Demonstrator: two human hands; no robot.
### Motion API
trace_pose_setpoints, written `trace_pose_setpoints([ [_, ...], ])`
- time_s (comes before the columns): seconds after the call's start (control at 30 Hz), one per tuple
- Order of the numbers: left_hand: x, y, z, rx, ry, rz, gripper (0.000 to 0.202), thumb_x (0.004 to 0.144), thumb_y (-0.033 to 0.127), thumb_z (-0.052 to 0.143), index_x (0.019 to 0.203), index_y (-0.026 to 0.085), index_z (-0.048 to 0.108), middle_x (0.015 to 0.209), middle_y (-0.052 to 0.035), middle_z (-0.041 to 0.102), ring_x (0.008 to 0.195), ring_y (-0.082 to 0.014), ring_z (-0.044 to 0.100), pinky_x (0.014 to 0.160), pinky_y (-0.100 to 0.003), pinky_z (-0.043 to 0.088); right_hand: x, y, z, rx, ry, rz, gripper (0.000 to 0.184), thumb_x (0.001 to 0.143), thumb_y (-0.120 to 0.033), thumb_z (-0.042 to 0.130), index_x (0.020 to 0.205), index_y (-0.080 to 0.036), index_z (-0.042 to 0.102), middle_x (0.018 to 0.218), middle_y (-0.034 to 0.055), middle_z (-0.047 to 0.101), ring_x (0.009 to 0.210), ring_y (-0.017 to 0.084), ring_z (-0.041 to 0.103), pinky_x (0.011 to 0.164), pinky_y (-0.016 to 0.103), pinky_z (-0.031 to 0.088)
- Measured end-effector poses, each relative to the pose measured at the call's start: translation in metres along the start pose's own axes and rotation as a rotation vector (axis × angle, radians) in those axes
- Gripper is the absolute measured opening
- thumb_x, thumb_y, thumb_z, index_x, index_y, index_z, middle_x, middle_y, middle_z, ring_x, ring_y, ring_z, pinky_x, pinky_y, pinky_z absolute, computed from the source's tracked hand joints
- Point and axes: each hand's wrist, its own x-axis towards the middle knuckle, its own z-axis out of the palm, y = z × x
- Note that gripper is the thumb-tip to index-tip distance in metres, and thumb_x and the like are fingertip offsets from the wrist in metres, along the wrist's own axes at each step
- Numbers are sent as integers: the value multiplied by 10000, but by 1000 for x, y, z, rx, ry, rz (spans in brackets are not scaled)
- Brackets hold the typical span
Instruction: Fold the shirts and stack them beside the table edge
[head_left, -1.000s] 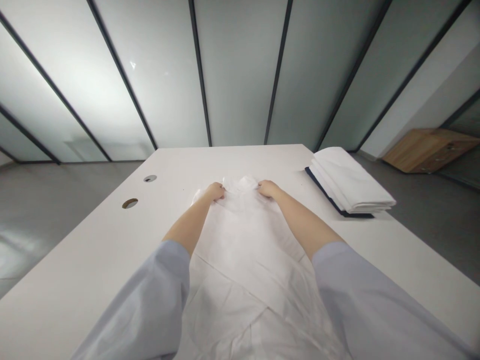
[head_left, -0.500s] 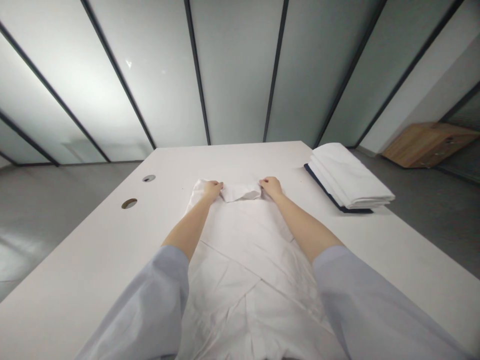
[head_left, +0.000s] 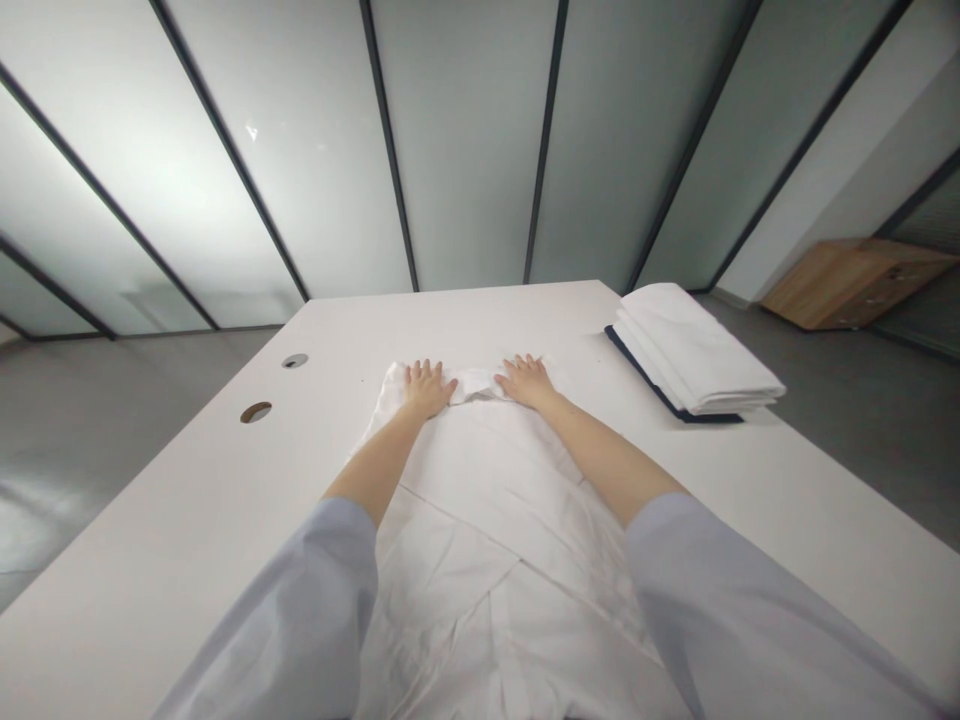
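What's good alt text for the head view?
Both hands, left hand and right hand, press flat on the far end of a white garment spread on a white table; folded white cloths sit stacked at right.

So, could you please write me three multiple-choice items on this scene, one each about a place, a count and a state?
1. Where does the stack of folded white cloths lie on the table?
A. by the two holes
B. at the far right edge
C. under the person's sleeves

2. How many round holes show in the tabletop?
A. two
B. four
C. none

3. How are the left hand and right hand set on the white garment?
A. clenched in fists
B. lifted clear of it
C. flat, fingers spread

Answers: 1 B, the stack sits right of both hands near the far corner. 2 A, two holes lie at the left. 3 C, both palms press its far end.
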Motion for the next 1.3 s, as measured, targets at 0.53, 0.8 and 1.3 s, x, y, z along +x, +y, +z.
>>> trace_pose_setpoints([
  [0.53, -46, 20, -8, 1, -74, -38, 763, 930, 583, 243, 1513, 92, 252, 1597, -181, 196, 1475, -320, 155, 1157, -507, 213, -17, 11, -1, -39, 213, 1, 427, 961, -344, 370, 1277, -127, 560, 1323, 181, 533, 1210, 310, 445, 1009, 412, 322],
  [0.8, -78, 51, 2, 39, -186, -31, 893, 863, 719, 206, 1537, 135, 219, 1609, -178, 134, 1472, -395, 95, 1118, -666, 139, -26, 9, -4, -19, 312, -130, 368, 924, -286, 442, 1197, -110, 615, 1201, 169, 599, 1118, 296, 490, 963, 397, 332],
  [1.3, -12, 16, 5, -75, 73, 95, 619, 893, 514, 432, 1389, 143, 443, 1481, -163, 427, 1364, -287, 385, 1105, -415, 322, -92, -17, 0, -42, -194, -39, 740, 919, -683, 270, 1539, -277, 254, 1614, 123, 173, 1455, 403, 139, 1113, 632, 140],
])
